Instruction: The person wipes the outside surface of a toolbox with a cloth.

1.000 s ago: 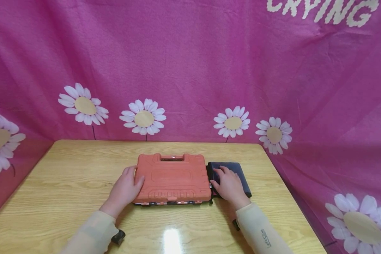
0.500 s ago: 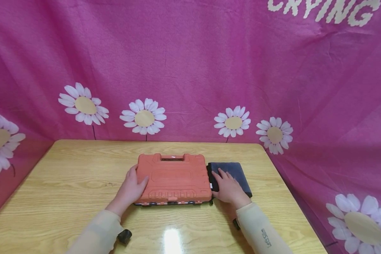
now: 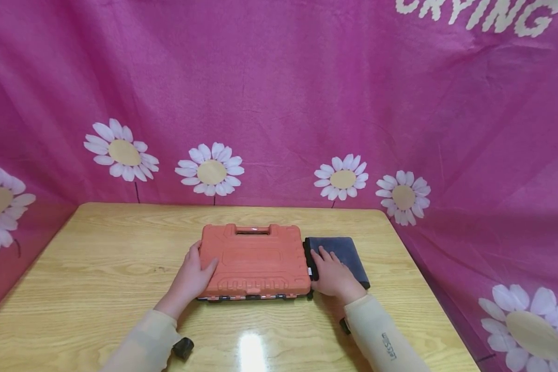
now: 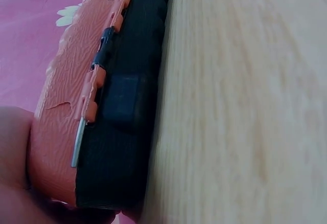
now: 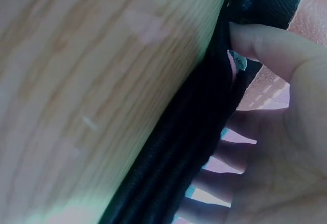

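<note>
An orange hard plastic tool case (image 3: 256, 261) with a black lower half lies closed on the table, its handle at the far side. My left hand (image 3: 190, 276) grips its left end, thumb over the top and fingers down the side, mostly hidden. In the left wrist view the case's hinged edge (image 4: 97, 75) shows. Touching or nearly touching the case's right end is a flat dark blue fabric case (image 3: 346, 253) with black edges. My right hand (image 3: 335, 276) rests on it, fingers fairly straight, and its thumb (image 5: 260, 42) lies at the black edge near the orange case.
Both things lie on a light wooden table (image 3: 121, 248). Behind it hangs a magenta cloth (image 3: 269, 93) printed with white daisies, which also runs along the sides. Bare wood shows around the two things.
My left hand has shifted right and further onto the orange case. My right hand's fingers have settled lower on the blue case. Both cases lie practically where they were.
</note>
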Action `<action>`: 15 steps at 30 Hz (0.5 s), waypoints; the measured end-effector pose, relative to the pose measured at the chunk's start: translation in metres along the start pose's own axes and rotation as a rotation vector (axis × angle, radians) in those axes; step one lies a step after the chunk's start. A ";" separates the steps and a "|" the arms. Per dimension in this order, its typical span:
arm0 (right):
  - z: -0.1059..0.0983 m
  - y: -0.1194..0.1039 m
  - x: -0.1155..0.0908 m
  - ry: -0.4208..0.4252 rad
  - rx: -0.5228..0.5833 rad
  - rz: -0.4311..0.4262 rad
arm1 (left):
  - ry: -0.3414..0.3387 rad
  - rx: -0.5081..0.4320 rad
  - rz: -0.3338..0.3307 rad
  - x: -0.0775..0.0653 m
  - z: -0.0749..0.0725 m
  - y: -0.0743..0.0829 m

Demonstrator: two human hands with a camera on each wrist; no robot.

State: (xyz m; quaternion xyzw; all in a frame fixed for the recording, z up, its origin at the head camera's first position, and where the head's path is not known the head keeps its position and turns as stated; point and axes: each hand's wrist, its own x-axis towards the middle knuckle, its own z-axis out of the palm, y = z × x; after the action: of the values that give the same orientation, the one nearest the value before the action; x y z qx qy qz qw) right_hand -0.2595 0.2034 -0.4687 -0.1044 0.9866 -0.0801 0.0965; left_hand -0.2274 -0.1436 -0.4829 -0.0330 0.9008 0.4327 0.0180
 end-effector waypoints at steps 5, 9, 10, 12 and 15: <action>0.000 -0.001 0.003 -0.008 0.002 0.007 | 0.006 -0.006 0.007 0.000 0.000 -0.001; 0.001 0.000 0.004 -0.002 -0.019 0.003 | 0.008 -0.010 0.007 0.000 0.001 -0.003; 0.001 0.000 0.005 0.001 -0.024 0.002 | 0.008 -0.011 0.006 0.001 0.001 -0.003; 0.000 0.000 0.005 0.004 -0.032 0.001 | 0.008 -0.015 0.004 0.001 0.002 -0.004; -0.001 -0.001 0.006 0.010 -0.043 -0.004 | 0.009 -0.022 -0.001 0.001 0.002 -0.004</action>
State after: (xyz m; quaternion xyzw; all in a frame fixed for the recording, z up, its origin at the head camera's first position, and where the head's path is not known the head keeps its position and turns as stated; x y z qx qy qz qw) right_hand -0.2652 0.2016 -0.4684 -0.1083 0.9883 -0.0598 0.0893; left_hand -0.2282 -0.1444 -0.4869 -0.0357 0.8960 0.4425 0.0137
